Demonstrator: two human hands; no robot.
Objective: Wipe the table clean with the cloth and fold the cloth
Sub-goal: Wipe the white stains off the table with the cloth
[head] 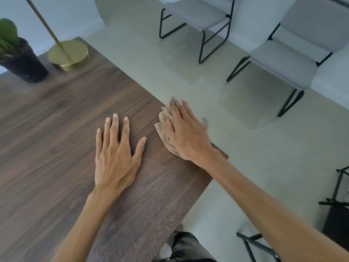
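A crumpled beige cloth (pixel 164 127) lies on the dark wooden table (pixel 56 120) near its right edge. My right hand (pixel 186 132) presses flat on top of the cloth, fingers stretched toward the edge, hiding most of it. A small bit of cloth pokes out past the table edge beyond my hand. My left hand (pixel 117 154) rests flat on the bare wood to the left of the cloth, fingers spread, holding nothing.
A black pot with a green plant (pixel 20 57) and a brass lamp base (pixel 68 53) with its pole stand at the table's far left. Two grey chairs (pixel 205 14) (pixel 289 59) stand on the pale floor beyond the right edge. Black frames (pixel 340 201) sit at lower right.
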